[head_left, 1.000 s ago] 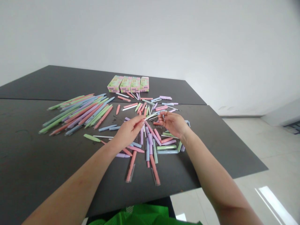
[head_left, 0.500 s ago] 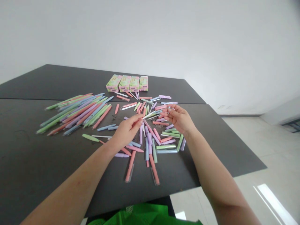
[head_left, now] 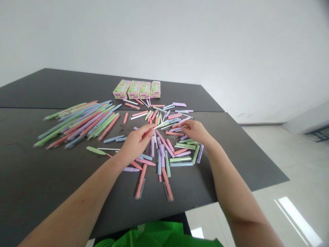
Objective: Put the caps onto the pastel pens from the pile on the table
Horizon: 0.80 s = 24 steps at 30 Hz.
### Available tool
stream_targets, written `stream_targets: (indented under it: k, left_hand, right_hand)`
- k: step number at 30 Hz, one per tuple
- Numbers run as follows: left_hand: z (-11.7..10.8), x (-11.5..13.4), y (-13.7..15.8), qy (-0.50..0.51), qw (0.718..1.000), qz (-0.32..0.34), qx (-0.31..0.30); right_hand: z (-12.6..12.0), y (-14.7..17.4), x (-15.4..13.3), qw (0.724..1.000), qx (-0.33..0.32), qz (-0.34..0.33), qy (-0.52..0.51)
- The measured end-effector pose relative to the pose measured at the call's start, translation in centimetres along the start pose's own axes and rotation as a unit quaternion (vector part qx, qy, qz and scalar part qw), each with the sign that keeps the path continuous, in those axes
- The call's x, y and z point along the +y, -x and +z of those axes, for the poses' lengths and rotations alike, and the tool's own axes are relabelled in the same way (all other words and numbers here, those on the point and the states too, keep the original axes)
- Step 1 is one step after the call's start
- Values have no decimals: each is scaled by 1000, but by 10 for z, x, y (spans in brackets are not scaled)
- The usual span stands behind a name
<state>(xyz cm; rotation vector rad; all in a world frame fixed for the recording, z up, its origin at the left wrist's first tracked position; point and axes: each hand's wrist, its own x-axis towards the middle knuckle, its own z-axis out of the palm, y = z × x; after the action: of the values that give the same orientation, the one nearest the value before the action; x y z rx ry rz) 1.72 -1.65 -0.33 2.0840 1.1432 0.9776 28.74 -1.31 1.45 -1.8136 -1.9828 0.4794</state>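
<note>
My left hand pinches a thin white pen refill between thumb and fingertips, its free end pointing up and right over the loose pen parts. My right hand is lowered to the right side of these parts, fingers curled and pinched together; whatever is between the fingertips is too small to name. Near those fingertips lie a purple pen part and a pink barrel. Between my hands and below them are several pen barrels and caps in pink, purple, green and blue, such as a green barrel.
A heap of long pastel pens lies on the left of the dark table. Several pink-and-green boxes stand in a row at the back. A green pen part lies left of my left forearm.
My right hand has dropped from above the parts to their right side, and its spread fingers have closed together. My left hand keeps the refill. The view has shifted slightly.
</note>
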Motion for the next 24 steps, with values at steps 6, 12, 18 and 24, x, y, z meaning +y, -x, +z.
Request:
stream_targets:
  k: [6, 12, 18, 24]
  left_hand:
    - [1, 0, 0, 3, 1000, 3, 10]
    - [0, 4, 0, -1, 1000, -12, -4]
    - [0, 5, 0, -7, 1000, -14, -8]
    - [0, 5, 0, -8, 1000, -14, -10]
  right_hand:
    - [1, 1, 0, 999, 30, -25, 22]
    - [8, 3, -13, 994, -49, -91, 40]
    - [17, 3, -17, 991, -42, -92, 82]
    - [22, 2, -21, 983, -60, -82, 155]
